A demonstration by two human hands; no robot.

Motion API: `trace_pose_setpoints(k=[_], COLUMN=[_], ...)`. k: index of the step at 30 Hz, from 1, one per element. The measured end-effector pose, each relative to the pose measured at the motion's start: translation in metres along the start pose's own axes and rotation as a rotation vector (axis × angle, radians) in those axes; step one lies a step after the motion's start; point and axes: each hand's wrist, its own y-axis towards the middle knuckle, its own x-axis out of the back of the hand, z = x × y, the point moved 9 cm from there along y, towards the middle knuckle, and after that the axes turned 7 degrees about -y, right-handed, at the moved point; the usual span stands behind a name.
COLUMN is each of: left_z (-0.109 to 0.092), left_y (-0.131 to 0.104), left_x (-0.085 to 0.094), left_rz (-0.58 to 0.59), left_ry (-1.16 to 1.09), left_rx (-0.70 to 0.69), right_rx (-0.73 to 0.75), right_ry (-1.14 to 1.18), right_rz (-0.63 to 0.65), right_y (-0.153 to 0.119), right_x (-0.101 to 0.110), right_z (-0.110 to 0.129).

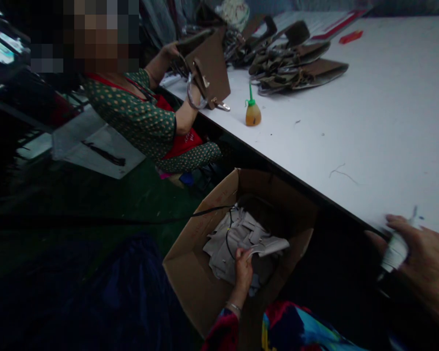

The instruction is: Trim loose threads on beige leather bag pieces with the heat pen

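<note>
Left hand [243,265]: fingers pinched on a grey piece [265,243], inside the carton [193,278]. Right hand [426,258]: curled round a blurred white item [394,252], beside the table [395,122] edge. Brown bag [214,68]: held by a co-worker [139,109].

A: Identify the support surface.
B: White tabletop [388,107], dark edge along one long side.

A: List the items resting on it.
B: Brown bag pieces [303,73], piled toward the far side. Squeeze bottle [253,115], green nozzle, amber contents, upright near the dark edge. Small red object [351,37], beyond the pile. Loose thread [346,174], unfastened, nearer the viewer.
</note>
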Motion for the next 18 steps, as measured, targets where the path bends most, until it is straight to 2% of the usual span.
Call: trace_pose_setpoints(k=[5, 8, 10, 14, 18], left_z=[-0.060, -0.095, -0.118, -0.154, -0.162], left_y=[0.020, 0.037, 0.046, 0.061, 0.064], left_x=[-0.015, -0.011, 0.003, 0.042, 0.081], left_rz=[-0.073, -0.145, -0.203, -0.259, -0.312], left_ry=[-0.216, -0.313, -0.364, -0.444, -0.495], left_rx=[-0.075, -0.090, -0.111, -0.140, -0.091], right_rx=[0.083, 0.109, 0.122, 0.136, 0.163], right_ry=[0.008, 0.058, 0.109, 0.186, 0.222], right_rz=[-0.105, -0.121, -0.132, -0.161, -0.147], right_y=[-0.002, -0.003, -0.003, -0.003, -0.005], right_x=[0.013, 0.015, 0.016, 0.014, 0.009], right_z=[0.008, 0.009, 0.007, 0.003, 0.000])
